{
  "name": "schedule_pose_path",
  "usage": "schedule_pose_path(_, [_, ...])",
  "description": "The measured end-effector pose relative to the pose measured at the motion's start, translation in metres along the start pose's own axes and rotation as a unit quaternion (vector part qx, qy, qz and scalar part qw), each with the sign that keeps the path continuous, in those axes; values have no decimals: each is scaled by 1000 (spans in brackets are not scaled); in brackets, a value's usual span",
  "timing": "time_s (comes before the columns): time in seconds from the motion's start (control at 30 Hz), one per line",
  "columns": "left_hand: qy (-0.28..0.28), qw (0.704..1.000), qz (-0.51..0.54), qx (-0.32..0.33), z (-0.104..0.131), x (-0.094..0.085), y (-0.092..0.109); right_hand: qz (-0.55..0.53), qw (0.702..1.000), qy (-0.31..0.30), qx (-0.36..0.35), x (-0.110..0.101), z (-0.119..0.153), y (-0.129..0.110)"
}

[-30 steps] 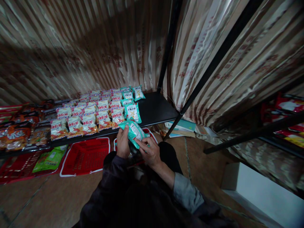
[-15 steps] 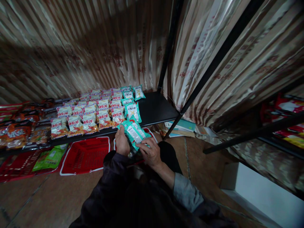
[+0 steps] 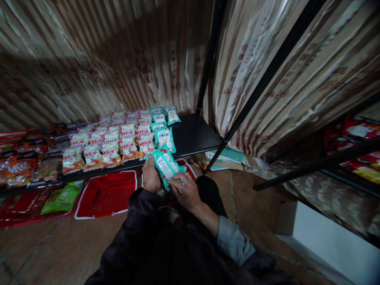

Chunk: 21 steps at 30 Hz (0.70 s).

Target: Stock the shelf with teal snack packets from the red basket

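A teal snack packet [image 3: 165,163] with a pale label is held up in front of the shelf edge. My left hand [image 3: 151,175] grips its left side, thumb on top. On its lower right side my right hand [image 3: 186,190] is closed, fingers bent on the packet. Similar teal packets [image 3: 165,138] stand in a column on the black shelf [image 3: 194,136], just beyond the held one. Left of them are rows of white and red packets [image 3: 111,153].
Orange packets [image 3: 22,168] lie at the far left. Below the shelf are a red basket [image 3: 108,194] and a green packet [image 3: 62,198]. Black posts [image 3: 252,103] rise on the right. Papers [image 3: 227,155] and a white box [image 3: 329,241] are on the floor.
The held packet has tilted a little more upright between my hands. My right hand's fingers have shifted slightly left on it. The view has moved slightly.
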<state>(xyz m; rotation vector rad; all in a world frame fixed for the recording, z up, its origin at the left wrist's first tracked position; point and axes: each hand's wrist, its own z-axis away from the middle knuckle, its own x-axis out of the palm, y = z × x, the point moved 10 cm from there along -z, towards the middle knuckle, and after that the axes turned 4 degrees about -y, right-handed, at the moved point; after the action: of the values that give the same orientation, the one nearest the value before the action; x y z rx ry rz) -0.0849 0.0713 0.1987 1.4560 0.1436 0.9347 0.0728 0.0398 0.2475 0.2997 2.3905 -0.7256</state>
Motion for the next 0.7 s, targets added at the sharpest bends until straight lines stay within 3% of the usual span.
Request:
schedule_pose_path(0.1, [-7, 1000, 10, -5, -4, -4, -4, -83, 995, -61, -4, 3, -6, -5])
schedule_pose_path(0.17, [-16, 1000, 9, -14, -6, -6, -7, -157, 983, -87, 35, 3, -11, 2])
schedule_pose_path(0.27, [-36, 999, -5, -40, -3, -5, -12, -247, 951, -15, 187, -12, -18, 40])
schedule_pose_path(0.37, [-68, 995, -16, -64, 3, 4, -15, -319, 891, 85, 313, -23, -21, 79])
schedule_pose_path(0.43, [-107, 991, -20, -77, 9, 14, -16, -372, 853, 81, 357, -14, -26, 93])
schedule_pose_path(0.57, [-162, 981, -30, -100, 19, 29, -19, -476, 779, 4, 409, 17, -30, 98])
schedule_pose_path(0.7, [-180, 978, -47, -95, 25, 34, -10, -510, 751, 13, 419, 27, -23, 98])
